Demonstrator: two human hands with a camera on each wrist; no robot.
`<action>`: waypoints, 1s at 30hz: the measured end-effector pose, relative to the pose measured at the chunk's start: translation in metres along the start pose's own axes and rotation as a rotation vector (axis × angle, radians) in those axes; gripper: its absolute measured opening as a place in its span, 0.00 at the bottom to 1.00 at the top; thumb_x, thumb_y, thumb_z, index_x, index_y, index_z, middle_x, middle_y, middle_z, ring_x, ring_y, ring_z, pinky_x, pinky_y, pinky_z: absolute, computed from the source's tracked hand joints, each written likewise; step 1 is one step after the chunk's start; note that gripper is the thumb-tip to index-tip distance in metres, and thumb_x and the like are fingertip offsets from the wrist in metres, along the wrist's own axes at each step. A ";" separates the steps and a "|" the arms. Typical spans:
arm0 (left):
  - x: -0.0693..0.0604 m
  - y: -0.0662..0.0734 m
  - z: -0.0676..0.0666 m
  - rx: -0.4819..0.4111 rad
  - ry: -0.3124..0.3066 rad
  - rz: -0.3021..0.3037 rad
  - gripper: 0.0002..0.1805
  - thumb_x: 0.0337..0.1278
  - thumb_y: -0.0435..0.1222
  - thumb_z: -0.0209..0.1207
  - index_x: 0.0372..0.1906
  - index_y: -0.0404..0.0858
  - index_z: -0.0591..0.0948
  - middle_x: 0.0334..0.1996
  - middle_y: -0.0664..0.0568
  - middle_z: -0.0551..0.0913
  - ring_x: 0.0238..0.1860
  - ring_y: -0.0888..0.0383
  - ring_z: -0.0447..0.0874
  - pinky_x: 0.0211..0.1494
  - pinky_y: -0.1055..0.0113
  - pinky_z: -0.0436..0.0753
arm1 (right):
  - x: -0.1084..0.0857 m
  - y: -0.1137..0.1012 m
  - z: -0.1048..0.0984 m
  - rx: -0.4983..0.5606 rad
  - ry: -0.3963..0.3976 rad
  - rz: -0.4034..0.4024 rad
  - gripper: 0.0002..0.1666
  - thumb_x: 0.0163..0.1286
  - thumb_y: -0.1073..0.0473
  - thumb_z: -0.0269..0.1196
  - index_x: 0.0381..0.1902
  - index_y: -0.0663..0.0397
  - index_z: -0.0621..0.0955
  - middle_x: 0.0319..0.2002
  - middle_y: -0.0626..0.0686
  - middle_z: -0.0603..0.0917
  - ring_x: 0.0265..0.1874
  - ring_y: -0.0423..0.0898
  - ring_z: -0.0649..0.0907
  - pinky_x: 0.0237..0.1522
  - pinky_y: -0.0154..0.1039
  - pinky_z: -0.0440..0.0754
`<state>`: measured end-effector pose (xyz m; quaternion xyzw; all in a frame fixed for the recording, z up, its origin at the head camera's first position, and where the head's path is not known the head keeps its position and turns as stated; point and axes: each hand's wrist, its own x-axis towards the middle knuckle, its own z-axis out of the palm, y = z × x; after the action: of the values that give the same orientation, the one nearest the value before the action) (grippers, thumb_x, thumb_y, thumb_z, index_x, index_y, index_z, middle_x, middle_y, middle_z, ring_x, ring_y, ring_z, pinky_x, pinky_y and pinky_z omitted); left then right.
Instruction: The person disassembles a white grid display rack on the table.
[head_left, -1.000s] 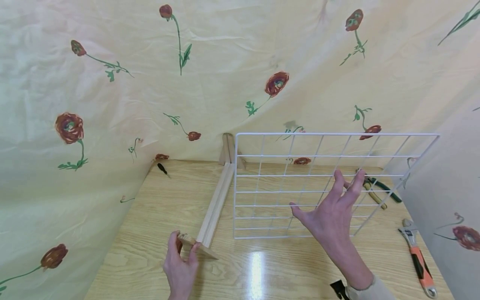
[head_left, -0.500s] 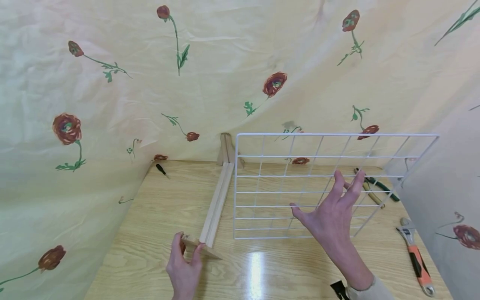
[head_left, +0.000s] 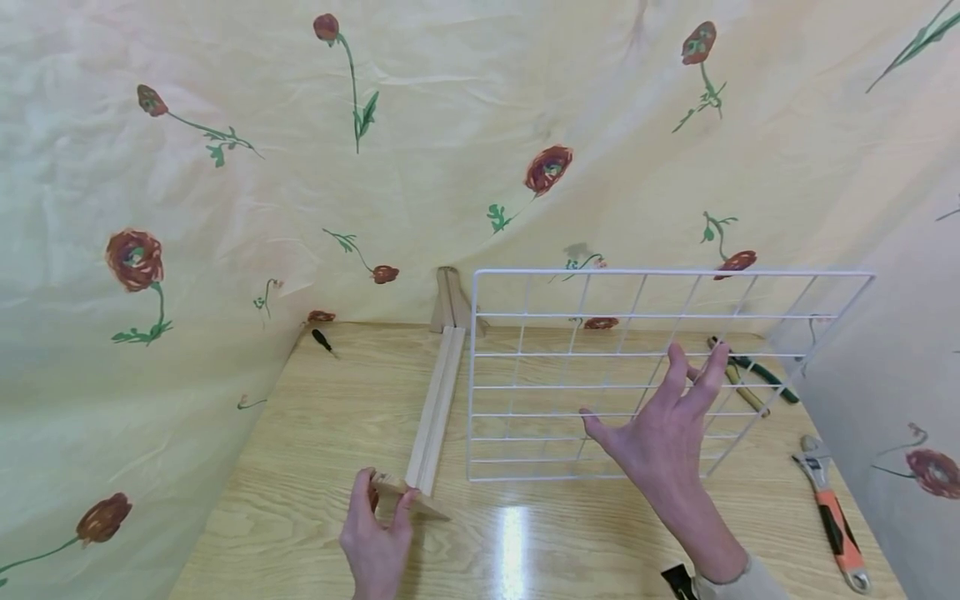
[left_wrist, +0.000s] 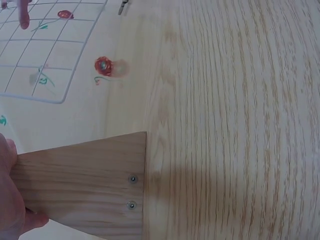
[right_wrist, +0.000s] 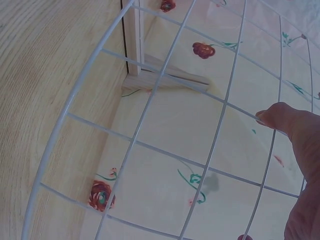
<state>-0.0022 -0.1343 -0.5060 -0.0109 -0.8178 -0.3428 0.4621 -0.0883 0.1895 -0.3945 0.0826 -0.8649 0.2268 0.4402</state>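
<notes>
In the head view, my left hand grips the near wooden end piece of a frame, thumb on one side and fingers on the other. Two screw heads show in this tapered board in the left wrist view. From it a grooved wooden rail runs back to a second upright end piece by the wall. To the right, a white wire grid panel stands on edge beside the rail. My right hand holds it with spread fingers hooked at its wires; the thumb lies against one wire.
A black-handled screwdriver lies at the back left. Behind the grid are pliers with dark green and yellowish handles. An orange and black adjustable wrench lies at the right edge. Flowered cloth covers the walls around the table.
My left hand and the near end piece have shifted slightly to the right, and the wooden rail has swung a little with them. The right hand and the grid have hardly moved.
</notes>
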 end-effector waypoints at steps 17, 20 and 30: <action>-0.003 0.005 0.006 -0.015 -0.001 -0.024 0.36 0.64 0.55 0.62 0.52 0.23 0.74 0.38 0.33 0.84 0.34 0.34 0.86 0.31 0.50 0.87 | -0.001 0.002 0.000 -0.026 -0.019 0.007 0.78 0.26 0.50 0.84 0.71 0.69 0.53 0.71 0.78 0.39 0.59 0.74 0.65 0.28 0.70 0.80; -0.003 0.006 0.006 -0.011 -0.007 -0.033 0.36 0.63 0.55 0.63 0.53 0.23 0.74 0.38 0.33 0.83 0.35 0.34 0.86 0.33 0.50 0.88 | -0.001 0.002 0.000 -0.018 -0.021 0.002 0.78 0.27 0.51 0.84 0.71 0.69 0.53 0.71 0.78 0.38 0.57 0.74 0.66 0.27 0.68 0.80; -0.002 0.005 0.012 -0.017 0.030 -0.010 0.35 0.65 0.55 0.61 0.52 0.23 0.75 0.39 0.32 0.84 0.35 0.34 0.86 0.31 0.49 0.87 | -0.003 0.004 0.002 -0.041 -0.040 0.005 0.80 0.25 0.52 0.86 0.71 0.69 0.53 0.72 0.75 0.37 0.55 0.73 0.67 0.16 0.59 0.79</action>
<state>-0.0079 -0.1228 -0.5086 -0.0057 -0.8080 -0.3520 0.4725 -0.0897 0.1923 -0.3991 0.0759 -0.8781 0.2086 0.4238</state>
